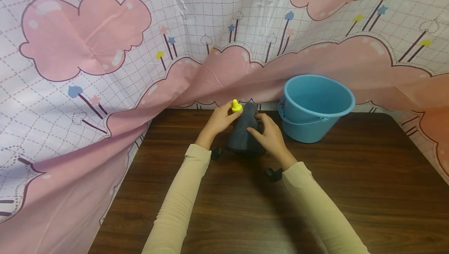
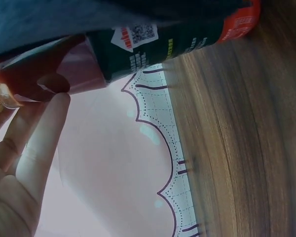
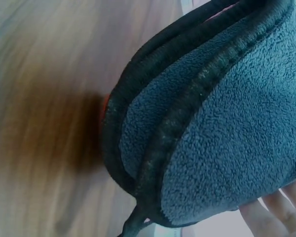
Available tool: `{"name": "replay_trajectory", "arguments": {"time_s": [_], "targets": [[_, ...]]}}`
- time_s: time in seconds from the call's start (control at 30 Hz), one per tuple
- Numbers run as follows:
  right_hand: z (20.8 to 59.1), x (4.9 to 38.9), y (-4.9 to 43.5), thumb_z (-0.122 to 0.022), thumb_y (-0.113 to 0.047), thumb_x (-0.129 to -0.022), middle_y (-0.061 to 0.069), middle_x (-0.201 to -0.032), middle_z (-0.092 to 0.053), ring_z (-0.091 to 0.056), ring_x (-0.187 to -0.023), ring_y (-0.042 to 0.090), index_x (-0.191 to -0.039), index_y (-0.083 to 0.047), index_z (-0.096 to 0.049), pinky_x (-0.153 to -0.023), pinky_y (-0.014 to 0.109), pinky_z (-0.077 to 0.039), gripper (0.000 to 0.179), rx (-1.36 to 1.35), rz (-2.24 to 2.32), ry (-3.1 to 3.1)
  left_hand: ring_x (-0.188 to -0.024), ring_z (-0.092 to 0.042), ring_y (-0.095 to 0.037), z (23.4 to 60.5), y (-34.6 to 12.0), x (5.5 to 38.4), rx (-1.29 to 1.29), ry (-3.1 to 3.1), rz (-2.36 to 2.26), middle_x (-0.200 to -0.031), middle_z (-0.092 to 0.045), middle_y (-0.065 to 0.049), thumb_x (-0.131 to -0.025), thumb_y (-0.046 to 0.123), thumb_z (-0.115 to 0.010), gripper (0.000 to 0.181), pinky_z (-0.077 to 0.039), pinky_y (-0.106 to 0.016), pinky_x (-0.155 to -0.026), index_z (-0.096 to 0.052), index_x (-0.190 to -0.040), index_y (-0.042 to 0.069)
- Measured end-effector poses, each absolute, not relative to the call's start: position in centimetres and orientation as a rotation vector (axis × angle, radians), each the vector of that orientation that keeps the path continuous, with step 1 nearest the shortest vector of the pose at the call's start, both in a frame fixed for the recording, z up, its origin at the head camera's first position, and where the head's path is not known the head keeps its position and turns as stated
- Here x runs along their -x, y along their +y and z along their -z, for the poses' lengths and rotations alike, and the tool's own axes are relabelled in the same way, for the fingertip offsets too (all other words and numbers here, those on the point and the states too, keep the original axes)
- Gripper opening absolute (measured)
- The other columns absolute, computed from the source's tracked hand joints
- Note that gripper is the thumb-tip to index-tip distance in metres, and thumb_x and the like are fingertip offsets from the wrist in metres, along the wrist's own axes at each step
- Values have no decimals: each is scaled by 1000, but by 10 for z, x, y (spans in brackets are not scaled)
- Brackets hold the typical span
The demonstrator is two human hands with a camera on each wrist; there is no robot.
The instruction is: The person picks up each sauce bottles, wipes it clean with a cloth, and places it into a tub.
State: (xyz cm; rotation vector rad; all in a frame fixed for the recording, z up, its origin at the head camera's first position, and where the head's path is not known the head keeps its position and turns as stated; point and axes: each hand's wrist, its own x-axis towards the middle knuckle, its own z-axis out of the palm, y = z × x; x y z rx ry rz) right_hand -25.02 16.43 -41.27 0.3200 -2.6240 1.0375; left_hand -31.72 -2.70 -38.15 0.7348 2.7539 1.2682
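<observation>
Near the table's back edge my left hand (image 1: 218,120) grips the neck of a sauce bottle (image 2: 163,47) just under its yellow nozzle cap (image 1: 236,107). The bottle has reddish-brown contents, a dark green label and a red band at its base. A grey cloth (image 1: 242,134) with dark edging hangs over the bottle's near side and hides most of it in the head view. My right hand (image 1: 271,134) holds the cloth against the bottle from the right, thumb in front. In the right wrist view, the folded cloth (image 3: 237,143) covers nearly all of the bottle.
A light blue bucket (image 1: 305,127) with its handle down stands right of my right hand, at the back of the brown wooden table (image 1: 224,215). Behind the table hangs a patterned pink and white curtain (image 1: 224,67). Black wrist-camera parts (image 1: 273,174) show by the wrists.
</observation>
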Motion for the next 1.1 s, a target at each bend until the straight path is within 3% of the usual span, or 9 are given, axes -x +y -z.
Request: {"name": "replay_trajectory", "arguments": {"time_s": [0.13,0.73,0.93,1.1], "targets": [[417,250,168,-70,-27,-87,20,-121,-55,-54,-96,31,-124,-2,-48,-79,47,-46,50,-314,-1066,-2614,-116,-53,-27,378,-25,320,-745,2776,-1251,-127,-57,-10,-95,40,-55,51,-40,-45,-98,-48,-135,9],[449,235,176,-74,-22,-83,21,-118,-56,-56,-106,36,-119,-3,-47,-82,49,-49,48,-263,-1180,-2621,-120,-51,-28,393,-23,314,-743,2755,-1237,-132,-54,-10,-94,43,-54,56,-38,-46,-100,-46,-137,8],[453,236,178,-75,-22,-82,20,-116,-57,-56,-97,32,-116,-4,-48,-80,47,-48,47,-259,-1148,-2619,-113,-55,-27,389,-23,312,-744,2776,-1266,-125,-59,-10,-94,41,-55,50,-43,-45,-95,-50,-133,10],[455,239,181,-75,-21,-82,19,-113,-58,-58,-95,32,-114,-6,-48,-78,46,-49,45,-253,-1139,-2625,-116,-54,-28,383,-22,314,-743,2785,-1259,-128,-57,-10,-94,42,-55,52,-42,-46,-96,-48,-135,10]]}}
